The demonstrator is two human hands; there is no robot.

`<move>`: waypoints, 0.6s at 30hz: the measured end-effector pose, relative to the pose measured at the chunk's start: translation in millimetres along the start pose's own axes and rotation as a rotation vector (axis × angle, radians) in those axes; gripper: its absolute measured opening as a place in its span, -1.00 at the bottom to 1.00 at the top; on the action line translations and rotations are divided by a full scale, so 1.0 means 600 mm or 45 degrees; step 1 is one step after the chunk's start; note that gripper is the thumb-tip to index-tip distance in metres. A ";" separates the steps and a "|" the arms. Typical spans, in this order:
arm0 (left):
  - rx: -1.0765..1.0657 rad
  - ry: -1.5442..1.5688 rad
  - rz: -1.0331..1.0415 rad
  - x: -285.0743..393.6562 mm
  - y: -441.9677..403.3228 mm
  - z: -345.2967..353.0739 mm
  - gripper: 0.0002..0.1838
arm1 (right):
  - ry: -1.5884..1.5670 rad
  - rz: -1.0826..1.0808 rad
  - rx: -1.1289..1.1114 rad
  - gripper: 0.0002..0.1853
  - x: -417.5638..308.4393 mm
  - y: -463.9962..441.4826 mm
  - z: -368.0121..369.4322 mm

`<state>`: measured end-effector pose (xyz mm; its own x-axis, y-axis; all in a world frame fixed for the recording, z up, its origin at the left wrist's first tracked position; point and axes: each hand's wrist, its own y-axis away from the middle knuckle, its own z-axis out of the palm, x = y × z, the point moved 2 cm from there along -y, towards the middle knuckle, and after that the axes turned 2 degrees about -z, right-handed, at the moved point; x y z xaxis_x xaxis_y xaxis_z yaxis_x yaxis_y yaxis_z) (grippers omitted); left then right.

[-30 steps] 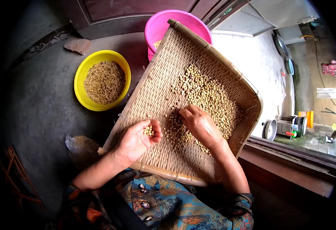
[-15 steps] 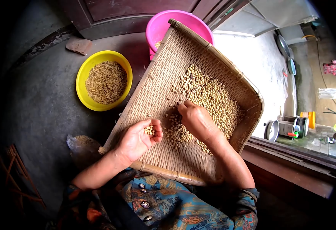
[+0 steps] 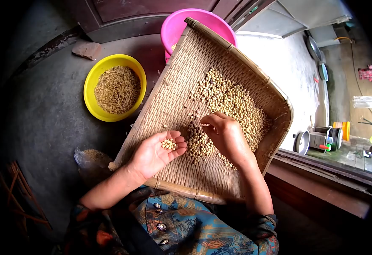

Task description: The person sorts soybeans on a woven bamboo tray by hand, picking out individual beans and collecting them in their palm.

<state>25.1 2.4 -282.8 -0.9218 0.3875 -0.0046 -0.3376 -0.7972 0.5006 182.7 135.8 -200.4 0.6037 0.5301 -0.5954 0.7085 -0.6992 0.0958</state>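
Small round pale-yellow beans [image 3: 237,104] spread ahead of the nearer right hand [image 3: 228,132] across the tan woven-bamboo tray [image 3: 173,97]; whether its fingertips grip anything is unclear. The left hand [image 3: 151,154], apart, lies open beneath several beans.

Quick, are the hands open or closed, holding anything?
Left hand: open, palm up, holding beans.
Right hand: fingers curled above the woven tray; whether holding anything cannot be told.

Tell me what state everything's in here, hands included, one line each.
Woven tray, partly covered.
Beans, loose, spread unevenly across the tray.
Left hand, palm up, holding some beans.
Right hand, curled above the tray, grip unclear.
Yellow basin, partly filled.
Pink basin, contents mostly hidden.
Plastic bag, holding grainy contents, closure unclear.
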 end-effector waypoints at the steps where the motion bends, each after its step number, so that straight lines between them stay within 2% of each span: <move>1: 0.012 -0.011 0.009 0.000 0.000 -0.002 -0.65 | 0.067 -0.040 -0.010 -0.93 0.010 0.000 0.014; 7: 0.067 -0.057 0.054 -0.001 0.000 0.000 -0.62 | 0.424 -0.191 -0.011 -0.96 0.025 -0.004 0.066; 8: 0.072 -0.064 0.063 -0.001 0.001 0.001 -0.61 | 0.431 -0.122 -0.049 -0.91 0.031 -0.005 0.069; 12: 0.067 -0.099 0.081 0.001 0.003 0.004 -0.58 | 0.284 -0.002 -0.074 -0.91 0.029 -0.009 0.054; 15: 0.045 -0.104 0.097 -0.001 0.002 0.007 -0.57 | -0.235 0.004 -0.142 -0.85 -0.008 -0.002 0.022; 16: 0.042 -0.095 0.096 -0.002 0.002 0.006 -0.58 | -0.211 -0.126 -0.093 -0.81 -0.024 0.000 0.017; 18: 0.027 -0.080 0.100 -0.003 -0.001 0.004 -0.58 | 0.104 -0.134 -0.135 -0.80 -0.008 0.000 0.035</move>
<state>27.4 3.5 -281.1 -0.9314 0.3529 0.0896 -0.2597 -0.8164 0.5158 172.0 123.1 -214.3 0.5489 0.6377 -0.5404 0.8012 -0.5857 0.1228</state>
